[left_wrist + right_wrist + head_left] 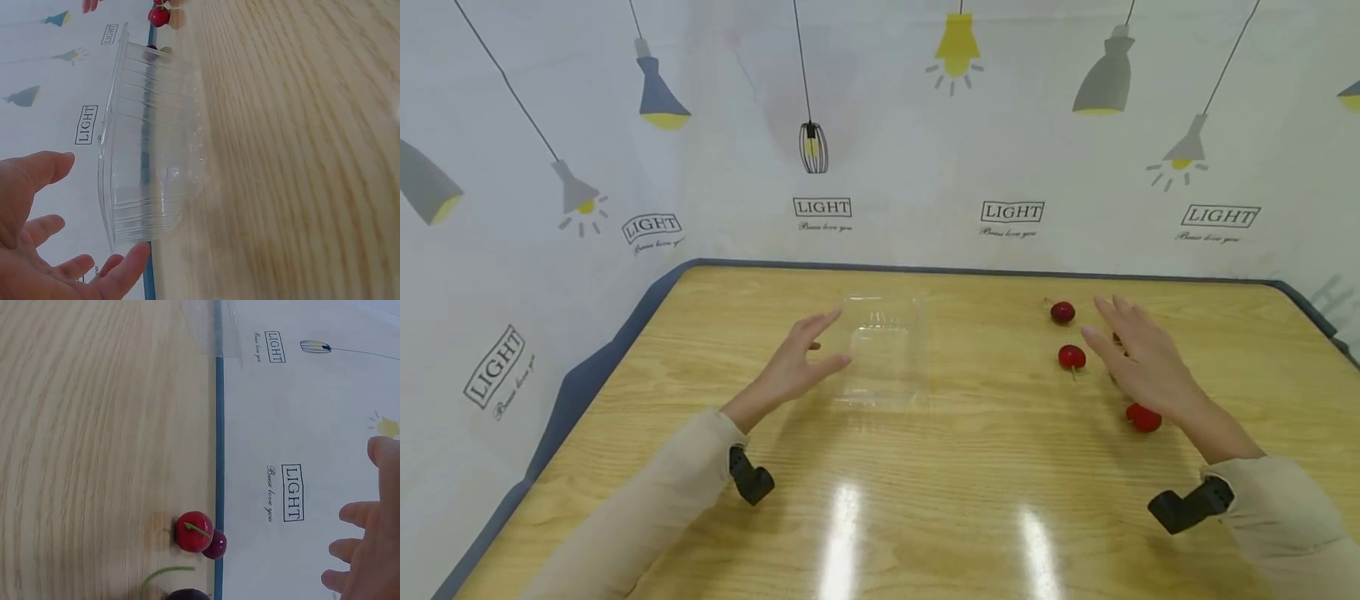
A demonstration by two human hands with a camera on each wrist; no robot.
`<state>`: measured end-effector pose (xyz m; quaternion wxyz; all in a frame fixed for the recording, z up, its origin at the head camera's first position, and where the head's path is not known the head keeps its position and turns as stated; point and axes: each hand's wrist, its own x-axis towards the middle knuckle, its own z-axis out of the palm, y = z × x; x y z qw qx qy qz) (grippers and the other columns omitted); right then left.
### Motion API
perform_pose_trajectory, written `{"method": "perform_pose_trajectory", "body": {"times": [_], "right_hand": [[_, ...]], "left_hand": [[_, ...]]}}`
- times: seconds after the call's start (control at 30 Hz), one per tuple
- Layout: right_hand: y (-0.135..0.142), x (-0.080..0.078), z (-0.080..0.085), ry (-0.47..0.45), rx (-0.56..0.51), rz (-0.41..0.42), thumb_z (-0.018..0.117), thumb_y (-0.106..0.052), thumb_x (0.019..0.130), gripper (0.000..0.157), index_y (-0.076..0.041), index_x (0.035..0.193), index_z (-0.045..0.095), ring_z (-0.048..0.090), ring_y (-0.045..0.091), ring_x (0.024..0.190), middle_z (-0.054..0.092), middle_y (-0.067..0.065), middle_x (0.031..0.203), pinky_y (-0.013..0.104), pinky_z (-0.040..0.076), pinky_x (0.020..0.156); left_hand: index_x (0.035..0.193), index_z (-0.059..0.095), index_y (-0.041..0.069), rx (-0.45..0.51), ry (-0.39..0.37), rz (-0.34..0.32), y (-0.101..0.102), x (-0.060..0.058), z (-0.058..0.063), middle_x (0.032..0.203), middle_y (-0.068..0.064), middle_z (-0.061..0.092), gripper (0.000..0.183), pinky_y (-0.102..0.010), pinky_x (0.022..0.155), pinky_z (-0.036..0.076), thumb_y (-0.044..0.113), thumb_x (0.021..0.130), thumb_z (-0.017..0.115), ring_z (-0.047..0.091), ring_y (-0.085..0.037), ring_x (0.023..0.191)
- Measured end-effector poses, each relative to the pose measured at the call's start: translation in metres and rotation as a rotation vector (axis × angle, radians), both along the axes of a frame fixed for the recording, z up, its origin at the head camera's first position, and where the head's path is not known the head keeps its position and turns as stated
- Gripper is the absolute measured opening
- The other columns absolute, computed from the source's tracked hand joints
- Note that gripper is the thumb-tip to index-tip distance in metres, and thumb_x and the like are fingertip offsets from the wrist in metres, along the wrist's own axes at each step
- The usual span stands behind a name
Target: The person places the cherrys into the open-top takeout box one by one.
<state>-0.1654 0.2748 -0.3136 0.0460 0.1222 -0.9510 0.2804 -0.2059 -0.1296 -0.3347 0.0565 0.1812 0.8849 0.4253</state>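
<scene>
A clear plastic box (917,350) stands on the wooden table, its open side facing up. At its left side is my left hand (797,358), thumb and fingers spread apart and holding nothing. In the left wrist view the fingertips come close to the box wall (128,169); whether they touch it I cannot tell. My right hand (1150,362) hovers over several cherries on the right, fingers extended and holding nothing. One red cherry (1072,357) and a darker cherry (1062,312) lie left of it, another cherry (1143,417) below. The hand partly hides others. Green stems show in the right wrist view.
The wooden table (925,467) has a dark blue edge (880,268) at the back. Behind it hangs a white sheet (895,100) printed with lamps. Each sleeve carries a black wrist camera, one on the left (750,477) and one on the right (1191,504).
</scene>
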Motion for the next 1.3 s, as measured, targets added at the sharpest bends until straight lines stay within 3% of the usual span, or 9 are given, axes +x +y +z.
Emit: {"method": "perform_pose_trajectory", "body": {"times": [0.33, 0.57, 0.83, 1.13, 1.2, 1.3], "right_hand": [[0.03, 0.013, 0.002, -0.097, -0.069, -0.064, 0.032, -0.035, 0.095, 0.062, -0.004, 0.142, 0.006, 0.001, 0.046, 0.127, 0.0, 0.025, 0.143, 0.066, 0.006, 0.092], [0.05, 0.021, 0.0, -0.193, -0.096, -0.11, 0.037, -0.039, 0.093, 0.064, -0.014, 0.143, 0.006, 0.002, 0.052, 0.124, -0.004, 0.02, 0.145, 0.071, 0.012, 0.082], [0.062, 0.033, -0.01, -0.219, -0.121, -0.132, 0.04, -0.037, 0.092, 0.063, 0.0, 0.139, 0.019, 0.023, 0.053, 0.116, 0.016, 0.033, 0.137, 0.064, 0.033, 0.077], [0.065, 0.042, -0.029, -0.197, -0.132, -0.145, 0.042, -0.034, 0.092, 0.058, 0.006, 0.133, 0.031, 0.042, 0.042, 0.102, 0.036, 0.032, 0.126, 0.05, 0.043, 0.072], [0.066, 0.043, -0.033, -0.189, -0.128, -0.157, 0.043, -0.035, 0.092, 0.058, 0.006, 0.132, 0.033, 0.047, 0.035, 0.098, 0.04, 0.03, 0.124, 0.042, 0.046, 0.07], [0.065, 0.044, -0.037, -0.178, -0.131, -0.148, 0.045, -0.033, 0.091, 0.055, 0.008, 0.129, 0.037, 0.052, 0.014, 0.089, 0.044, 0.028, 0.119, 0.029, 0.047, 0.064]], "left_hand": [[0.141, 0.025, 0.018, 0.044, -0.106, 0.057, -0.005, 0.001, -0.006, 0.135, -0.02, 0.02, 0.066, -0.038, 0.063, 0.05, 0.023, 0.084, 0.059, 0.045, -0.032, 0.096], [0.139, 0.028, 0.015, 0.084, -0.096, 0.087, -0.006, -0.002, -0.012, 0.125, -0.023, 0.028, 0.065, -0.037, 0.054, 0.051, 0.018, 0.083, 0.061, 0.047, -0.025, 0.074], [0.138, 0.03, 0.013, 0.08, -0.123, 0.092, -0.006, -0.003, -0.017, 0.121, -0.022, 0.035, 0.062, -0.036, 0.051, 0.049, 0.021, 0.084, 0.06, 0.051, -0.027, 0.074], [0.134, 0.036, 0.012, 0.097, -0.129, 0.089, -0.006, -0.006, -0.023, 0.114, -0.02, 0.043, 0.055, -0.033, 0.048, 0.047, 0.017, 0.084, 0.059, 0.053, -0.03, 0.074], [0.134, 0.036, 0.011, 0.097, -0.129, 0.093, -0.005, -0.006, -0.023, 0.111, -0.019, 0.045, 0.054, -0.033, 0.048, 0.047, 0.017, 0.084, 0.059, 0.053, -0.03, 0.073], [0.133, 0.037, 0.011, 0.1, -0.131, 0.098, -0.004, -0.007, -0.024, 0.108, -0.017, 0.047, 0.053, -0.033, 0.047, 0.046, 0.017, 0.084, 0.059, 0.053, -0.031, 0.071]]}}
